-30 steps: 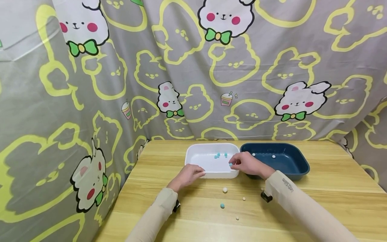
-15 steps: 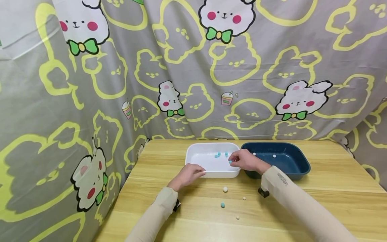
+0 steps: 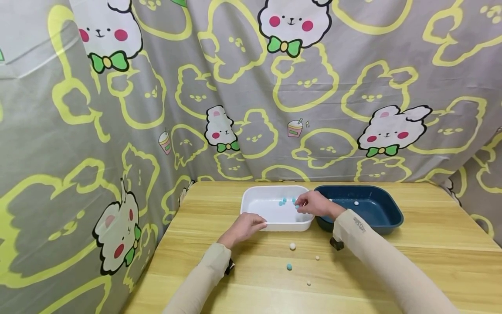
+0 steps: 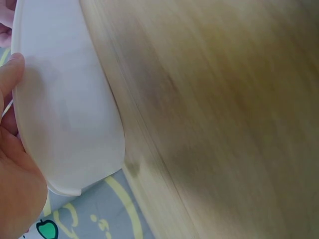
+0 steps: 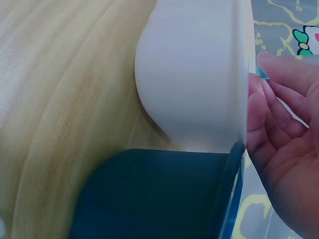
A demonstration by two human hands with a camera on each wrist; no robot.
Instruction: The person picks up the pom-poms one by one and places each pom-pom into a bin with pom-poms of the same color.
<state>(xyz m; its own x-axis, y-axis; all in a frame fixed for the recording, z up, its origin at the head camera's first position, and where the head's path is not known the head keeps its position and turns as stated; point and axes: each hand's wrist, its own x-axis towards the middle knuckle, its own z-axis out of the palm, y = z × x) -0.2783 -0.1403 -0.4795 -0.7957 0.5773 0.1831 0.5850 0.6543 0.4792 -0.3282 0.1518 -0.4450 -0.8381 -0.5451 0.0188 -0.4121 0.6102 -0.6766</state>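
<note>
My left hand (image 3: 246,226) grips the near-left rim of a white plastic basin (image 3: 270,213), its thumb (image 4: 14,69) over the rim in the left wrist view. Over the right end of that basin, my right hand (image 3: 316,204) pinches a small turquoise ball (image 5: 262,73) between thumb and fingertips. Several turquoise balls (image 3: 282,203) lie on the basin floor, toward the back. Beside it on the right stands a dark blue basin (image 3: 378,213) with white balls (image 3: 356,203) inside; my right wrist passes over its left end.
On the wooden table (image 3: 243,283) in front of the basins lie a white ball (image 3: 292,246), a turquoise ball (image 3: 289,266) and two smaller pale balls, one of them a beige ball (image 3: 308,283). A patterned curtain (image 3: 251,96) hangs behind and to the left.
My right hand has moved slightly left and farther back over the white basin, still pinching the turquoise ball. The left hand has stayed on the rim.
</note>
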